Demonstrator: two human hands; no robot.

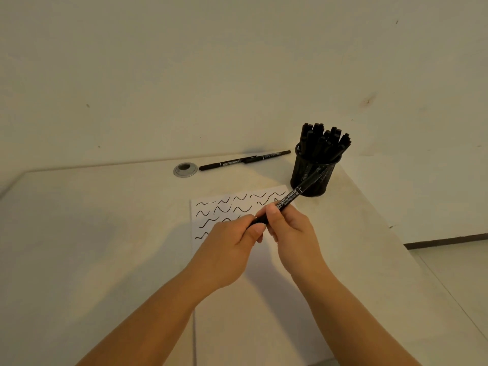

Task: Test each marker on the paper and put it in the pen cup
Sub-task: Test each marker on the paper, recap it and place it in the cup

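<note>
Here, both hands grip one black twin-tip marker (290, 198) above the white squiggle-marked paper (211, 207).
Right hand (293, 233) steadies the barrel; left hand (232, 244) pinches its near end, best pulled straight along the axis.

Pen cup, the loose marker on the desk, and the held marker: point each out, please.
pen cup (306, 180), head view, mesh wall.
loose marker (244, 160), head view, mid-barrel.
held marker (289, 198), head view, printed barrel.

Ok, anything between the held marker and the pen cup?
Nothing visible on the way: the marker, gripped by both hands, points at the cup. The cup's mouth, though, is packed with markers, so free room looks tight.
</note>
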